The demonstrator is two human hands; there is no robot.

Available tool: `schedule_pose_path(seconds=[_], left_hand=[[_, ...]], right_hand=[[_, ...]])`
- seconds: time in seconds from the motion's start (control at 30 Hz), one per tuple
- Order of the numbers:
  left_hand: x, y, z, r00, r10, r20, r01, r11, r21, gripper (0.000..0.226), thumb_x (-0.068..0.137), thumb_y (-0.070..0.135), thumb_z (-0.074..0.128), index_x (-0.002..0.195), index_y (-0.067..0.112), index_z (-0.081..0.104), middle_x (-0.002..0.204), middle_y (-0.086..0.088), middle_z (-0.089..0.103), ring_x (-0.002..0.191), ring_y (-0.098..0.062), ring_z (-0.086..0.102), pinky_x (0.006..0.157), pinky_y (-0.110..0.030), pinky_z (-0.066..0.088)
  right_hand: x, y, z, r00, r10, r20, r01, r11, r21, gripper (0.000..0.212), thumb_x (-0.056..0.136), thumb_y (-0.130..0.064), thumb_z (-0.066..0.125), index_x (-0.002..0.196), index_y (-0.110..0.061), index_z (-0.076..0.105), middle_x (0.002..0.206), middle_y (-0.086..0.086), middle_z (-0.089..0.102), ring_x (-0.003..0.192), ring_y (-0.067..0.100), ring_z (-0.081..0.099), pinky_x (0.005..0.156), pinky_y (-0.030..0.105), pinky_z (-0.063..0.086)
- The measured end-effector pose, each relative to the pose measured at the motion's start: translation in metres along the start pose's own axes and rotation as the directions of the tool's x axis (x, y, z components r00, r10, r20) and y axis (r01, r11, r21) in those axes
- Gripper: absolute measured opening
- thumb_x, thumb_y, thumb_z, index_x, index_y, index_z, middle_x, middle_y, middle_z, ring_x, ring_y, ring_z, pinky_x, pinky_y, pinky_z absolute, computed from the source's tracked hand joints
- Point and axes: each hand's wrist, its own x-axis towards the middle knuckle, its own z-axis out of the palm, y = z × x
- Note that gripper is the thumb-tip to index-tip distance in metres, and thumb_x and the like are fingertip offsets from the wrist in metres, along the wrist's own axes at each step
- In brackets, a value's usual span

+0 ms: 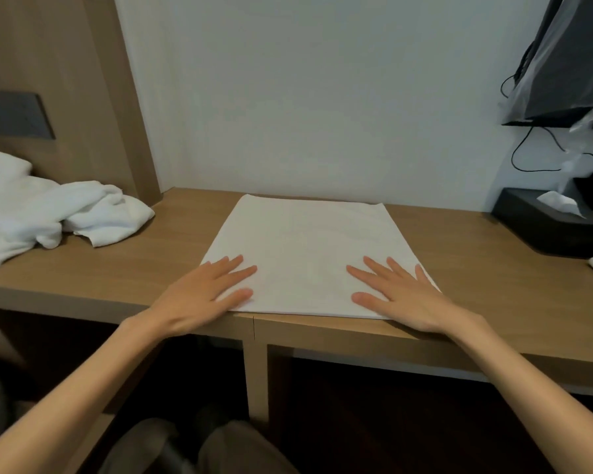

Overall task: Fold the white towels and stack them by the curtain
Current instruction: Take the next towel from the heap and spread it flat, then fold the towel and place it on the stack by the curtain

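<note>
Towel (308, 241) is lying flat on the counter (476, 285), spread as one smooth rectangle, far edge near the wall, near edge sitting right at the counter's front lip.

Left hand (208, 289) is pressing on the near-left corner and right hand (396, 290) on the near-right corner. Both palms are down with fingers straight and spread, gripping nothing. Looks like smoothing ahead of the next fold.

More towels are sitting in a crumpled pile (42, 206) at the left end of the counter, well apart from the flat one. So I'm judging the task as early. No curtain is showing in view, so I can't tell where the stack is going.

Risks I'm seeing:
- The near edge is at the lip, so any pull toward the body is likely dragging the towel off the counter.
- The wood looks slick. Lifting one corner ahead of the other risks skewing the sheet, and the fold edges end up misaligned.
- The tissue box (545, 224) is sitting near on the right, so a wide swing of the cloth that way could be knocking it.
</note>
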Motion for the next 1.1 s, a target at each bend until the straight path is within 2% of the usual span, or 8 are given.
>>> schedule_pose_path(seconds=[0.17, 0.3, 0.4, 0.57, 0.7, 0.93, 1.03, 1.1], left_hand=[[-0.04, -0.005, 0.007, 0.982, 0.149, -0.116, -0.141, 0.987, 0.077, 0.079, 0.071, 0.087, 0.04, 0.141, 0.062, 0.011, 0.152, 0.034, 0.001, 0.143, 0.004, 0.001, 0.113, -0.03, 0.013], [-0.05, -0.009, 0.008, 0.951, 0.208, -0.228, -0.194, 0.977, 0.083, 0.064, 0.088, 0.042, 0.056, 0.142, 0.052, 0.023, 0.153, 0.021, 0.019, 0.141, -0.005, 0.018, 0.11, -0.033, 0.024], [-0.053, -0.014, 0.008, 0.956, 0.191, -0.224, -0.185, 0.981, 0.048, 0.067, 0.093, 0.01, 0.054, 0.138, 0.052, 0.028, 0.15, 0.023, 0.022, 0.139, -0.002, 0.02, 0.112, -0.033, 0.024], [-0.054, -0.021, 0.0, 0.971, 0.131, -0.198, -0.168, 0.969, -0.184, 0.049, 0.097, 0.013, 0.049, 0.134, 0.044, 0.047, 0.147, 0.017, 0.037, 0.139, -0.004, 0.029, 0.115, -0.033, 0.024], [-0.059, -0.017, -0.002, 0.962, 0.113, -0.25, -0.2, 0.913, -0.356, 0.039, 0.092, 0.033, 0.047, 0.126, 0.05, 0.053, 0.134, 0.03, 0.048, 0.131, 0.007, 0.038, 0.109, -0.014, 0.028], [-0.065, -0.015, -0.011, 0.943, 0.022, -0.331, -0.161, 0.903, -0.398, 0.027, 0.086, 0.035, 0.049, 0.11, 0.045, 0.059, 0.106, 0.039, 0.061, 0.108, 0.011, 0.056, 0.09, -0.011, 0.043], [-0.063, -0.018, -0.016, 0.934, -0.003, -0.358, -0.162, 0.888, -0.43, 0.023, 0.085, 0.036, 0.051, 0.104, 0.041, 0.064, 0.102, 0.025, 0.068, 0.1, 0.002, 0.062, 0.085, -0.018, 0.046], [-0.058, -0.021, -0.02, 0.919, -0.024, -0.394, -0.17, 0.876, -0.451, 0.022, 0.084, 0.037, 0.054, 0.1, 0.034, 0.069, 0.097, 0.008, 0.072, 0.091, -0.006, 0.063, 0.08, -0.024, 0.047]], right_hand=[[-0.025, -0.009, 0.006, 0.996, -0.091, 0.02, 0.093, 0.991, -0.092, 0.078, 0.063, -0.096, 0.02, 0.128, -0.073, -0.016, 0.148, -0.03, -0.023, 0.145, 0.017, -0.021, 0.112, 0.058, -0.014], [-0.038, -0.013, 0.009, 0.994, -0.107, -0.003, 0.105, 0.984, -0.147, 0.089, 0.066, -0.09, 0.039, 0.131, -0.069, -0.019, 0.151, -0.027, -0.02, 0.145, 0.02, -0.019, 0.112, 0.061, -0.01], [-0.047, -0.013, 0.012, 0.991, -0.122, -0.053, 0.11, 0.975, -0.192, 0.084, 0.072, -0.086, 0.036, 0.132, -0.067, -0.019, 0.156, -0.022, -0.014, 0.147, 0.021, -0.01, 0.115, 0.056, -0.001], [-0.064, -0.006, 0.01, 0.979, -0.134, -0.153, 0.114, 0.984, -0.136, 0.071, 0.072, -0.084, 0.024, 0.135, -0.068, -0.005, 0.155, -0.025, 0.002, 0.147, 0.01, 0.003, 0.117, 0.036, 0.015], [-0.077, 0.002, 0.015, 0.96, -0.14, -0.242, 0.131, 0.99, -0.055, 0.061, 0.077, -0.078, 0.029, 0.135, -0.069, 0.012, 0.149, -0.033, 0.011, 0.143, -0.002, 0.011, 0.111, 0.031, 0.029], [-0.087, 0.01, 0.026, 0.912, -0.158, -0.379, 0.263, 0.933, 0.245, 0.051, 0.079, -0.052, 0.055, 0.128, -0.058, 0.041, 0.138, -0.032, 0.036, 0.132, -0.013, 0.026, 0.108, 0.013, 0.022], [-0.091, 0.011, 0.029, 0.883, -0.117, -0.454, 0.303, 0.881, 0.363, 0.036, 0.083, -0.042, 0.056, 0.116, -0.056, 0.051, 0.121, -0.041, 0.049, 0.117, -0.025, 0.039, 0.094, -0.003, 0.03], [-0.088, 0.012, 0.027, 0.835, -0.052, -0.549, 0.323, 0.852, 0.411, 0.029, 0.089, -0.031, 0.057, 0.107, -0.054, 0.056, 0.103, -0.046, 0.056, 0.104, -0.024, 0.049, 0.084, -0.003, 0.036]])
